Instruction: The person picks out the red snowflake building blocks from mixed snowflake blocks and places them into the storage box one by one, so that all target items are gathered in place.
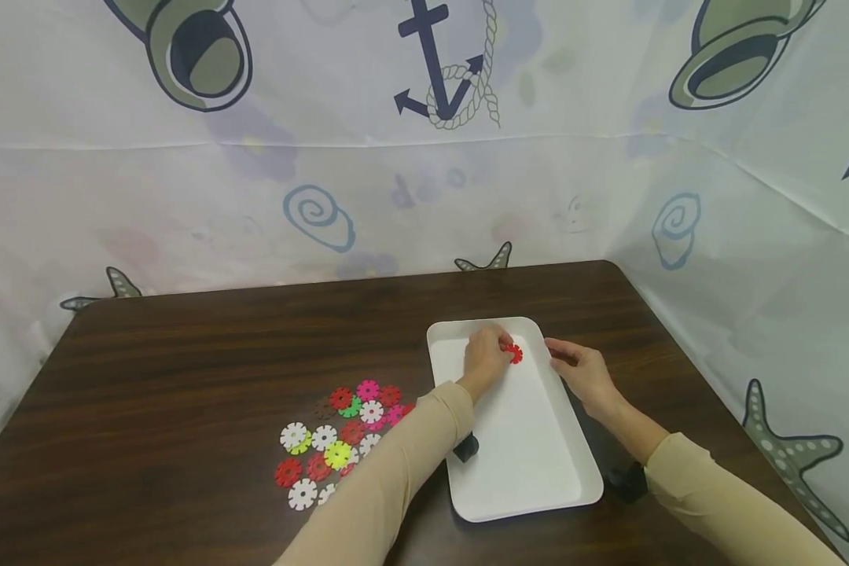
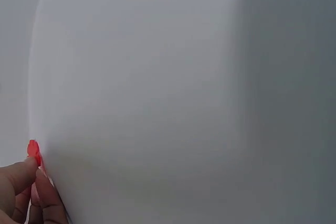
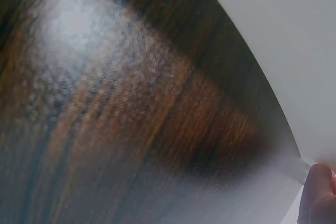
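Red disc (image 1: 516, 354); between left fingertips (image 2: 25, 171) (pinched)

Table (image 1: 170, 377): it was dark brown with wood grain and rounded far corners; the right wrist view showed a bright glare on it.
Cloth (image 1: 424, 181): white and printed, it rose behind the table and along its right side, with a crease (image 1: 368, 146) across it.
Anchor (image 1: 435, 67): it was dark blue, with a rope (image 1: 490, 47) looped about it.
Spiral outlines (image 1: 318, 218): two appeared in light blue.
Starfish (image 1: 785, 452): the fullest was at lower right; two others showed partly above the far edge.
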{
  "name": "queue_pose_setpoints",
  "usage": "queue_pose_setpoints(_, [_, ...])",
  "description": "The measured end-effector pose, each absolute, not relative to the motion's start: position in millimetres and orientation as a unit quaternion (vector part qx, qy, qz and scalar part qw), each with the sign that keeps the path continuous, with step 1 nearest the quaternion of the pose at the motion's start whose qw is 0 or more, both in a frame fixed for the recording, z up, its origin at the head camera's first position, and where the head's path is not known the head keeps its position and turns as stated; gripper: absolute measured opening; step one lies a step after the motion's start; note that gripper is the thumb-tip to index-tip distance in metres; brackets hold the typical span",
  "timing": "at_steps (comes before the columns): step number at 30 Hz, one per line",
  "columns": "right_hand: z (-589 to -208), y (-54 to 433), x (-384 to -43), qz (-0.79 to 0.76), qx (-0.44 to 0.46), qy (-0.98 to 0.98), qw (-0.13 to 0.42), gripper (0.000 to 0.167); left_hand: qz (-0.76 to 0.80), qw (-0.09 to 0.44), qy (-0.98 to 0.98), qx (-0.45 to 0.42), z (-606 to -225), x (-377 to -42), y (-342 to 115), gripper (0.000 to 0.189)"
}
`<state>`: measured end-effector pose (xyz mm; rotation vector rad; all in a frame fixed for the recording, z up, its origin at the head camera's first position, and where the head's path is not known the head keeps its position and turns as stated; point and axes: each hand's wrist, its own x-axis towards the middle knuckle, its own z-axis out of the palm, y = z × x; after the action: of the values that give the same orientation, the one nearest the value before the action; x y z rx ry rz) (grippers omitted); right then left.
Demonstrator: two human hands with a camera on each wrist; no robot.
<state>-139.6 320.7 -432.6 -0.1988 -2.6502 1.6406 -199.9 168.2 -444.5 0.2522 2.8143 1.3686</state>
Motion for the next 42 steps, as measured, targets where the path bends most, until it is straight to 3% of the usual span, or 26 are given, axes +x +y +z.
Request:
queue_pose_setpoints(18, [-431.7,320.7,-141.6,0.526,-0.072,-0.847,0.001,0.040,0.473,0.020,0.876,0.093,-438.0,-204.0,156.0,0.022])
queue_pose_setpoints(35, [-433.0,321.1,-141.5,0.526,-0.076,-0.847,-0.004,0.042,0.606,0.130,0.779,0.095,-391.5,-164.1,75.9,0.038])
queue_pose_setpoints(42, [-437.4,323.1,-141.9,0.524,-0.065,-0.849,-0.006,0.042,0.628,0.138,0.757,0.118,-393.6,-145.3,33.7,0.038])
